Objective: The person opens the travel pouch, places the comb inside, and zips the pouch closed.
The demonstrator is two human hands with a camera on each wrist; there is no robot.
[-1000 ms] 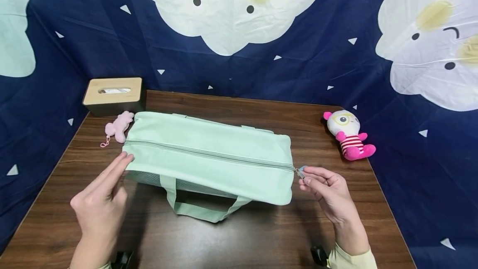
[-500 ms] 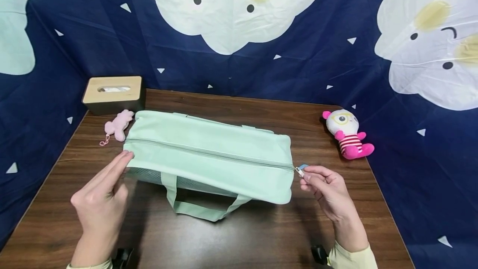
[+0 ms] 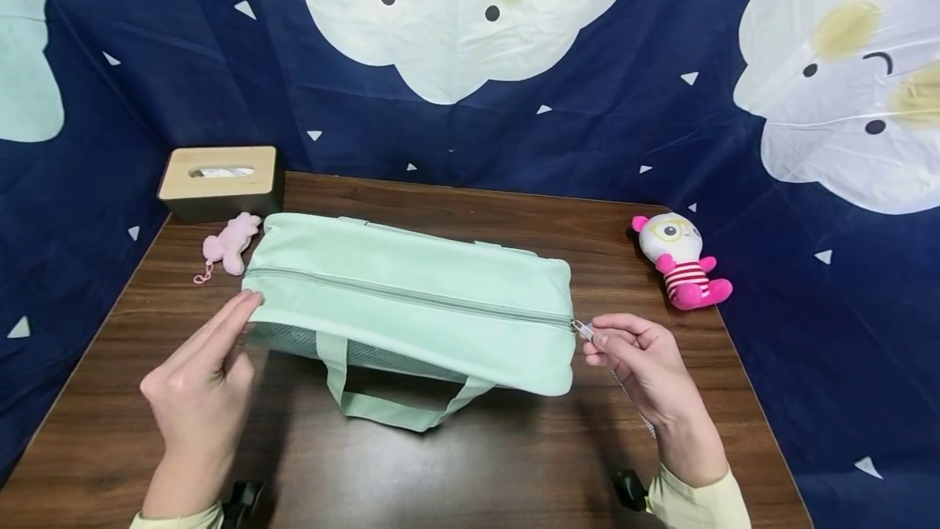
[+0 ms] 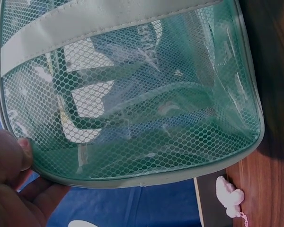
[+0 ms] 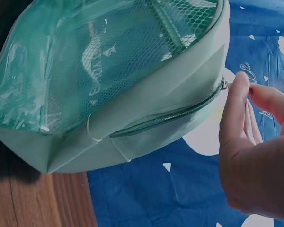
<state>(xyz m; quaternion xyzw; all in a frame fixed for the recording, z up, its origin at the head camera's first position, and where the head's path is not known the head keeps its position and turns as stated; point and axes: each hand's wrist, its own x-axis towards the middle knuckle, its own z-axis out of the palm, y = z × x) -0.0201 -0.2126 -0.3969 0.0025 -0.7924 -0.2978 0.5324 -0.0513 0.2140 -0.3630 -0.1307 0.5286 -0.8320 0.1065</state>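
Note:
A mint-green bag stands on the wooden table, with a zipper along its top and a mesh-covered clear side in both wrist views. At its left end, my left hand grips the top edge, fingers laid on top and thumb against the mesh side. My right hand pinches the metal zipper pull at the bag's right end. Below those fingers a thin silver chain hangs. In the right wrist view, the zipper line continues down the bag's end from the slider.
A wood-topped tissue box stands at the back left, with a pink plush keychain in front of it. At the right sits a pink-and-white plush toy. A carry handle droops toward the front. A blue cloud-print cloth surrounds the table.
My right hand has shifted slightly up and left with the zipper pull. The blue piece behind its fingers is hidden now, and the silver chain has come into sight. My left hand keeps its hold.

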